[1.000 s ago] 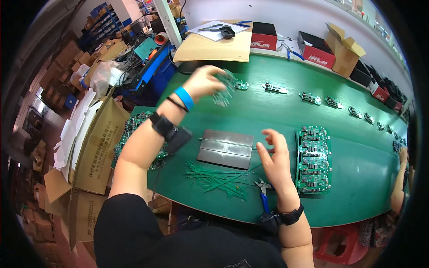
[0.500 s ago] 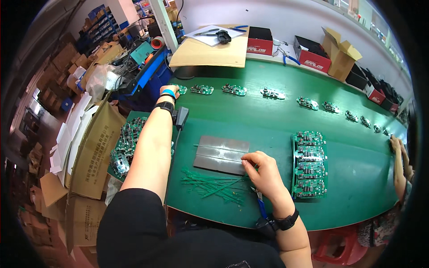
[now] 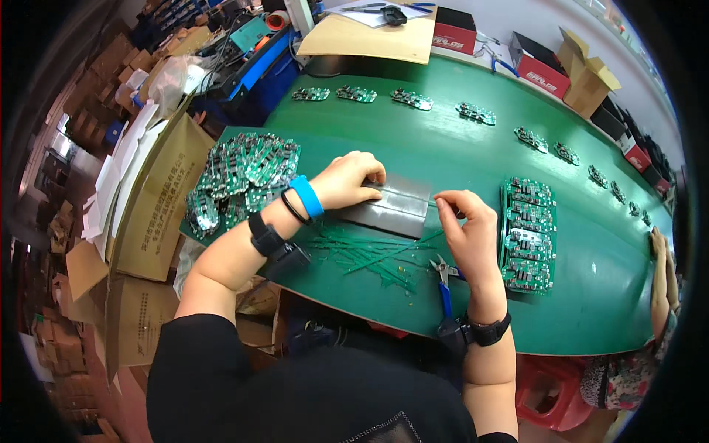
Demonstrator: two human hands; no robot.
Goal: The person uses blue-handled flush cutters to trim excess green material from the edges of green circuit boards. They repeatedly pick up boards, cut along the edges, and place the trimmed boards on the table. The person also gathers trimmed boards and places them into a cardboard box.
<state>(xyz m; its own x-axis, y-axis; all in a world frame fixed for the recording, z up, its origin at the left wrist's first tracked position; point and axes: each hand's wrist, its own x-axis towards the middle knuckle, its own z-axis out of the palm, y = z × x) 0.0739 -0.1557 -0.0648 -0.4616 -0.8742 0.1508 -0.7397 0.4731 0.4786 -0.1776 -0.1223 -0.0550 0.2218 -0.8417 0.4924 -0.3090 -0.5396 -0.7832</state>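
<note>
A grey metal plate (image 3: 395,214) with long grooves lies on the green table in front of me. My left hand (image 3: 351,181) is closed at the plate's left side, its fingertips bent down; what they hold, if anything, is hidden. At the right edge of the plate, my right hand (image 3: 469,221) pinches what looks like the end of a thin strip, in line with a groove. Loose green strips (image 3: 362,255) are scattered just below the plate. Blue-handled side cutters (image 3: 444,284) lie beside my right wrist.
A heap of green circuit boards (image 3: 251,166) lies at the left; a stacked panel of boards (image 3: 529,236) is at the right. Single circuit boards (image 3: 411,98) form a row along the far side. Another person's hands (image 3: 659,258) rest at the right edge. Cardboard (image 3: 159,221) stands left.
My left hand has let go of the leftmost circuit board in the far row and come back to the plate. My right hand has shifted to the plate's right edge. The view has tilted.
</note>
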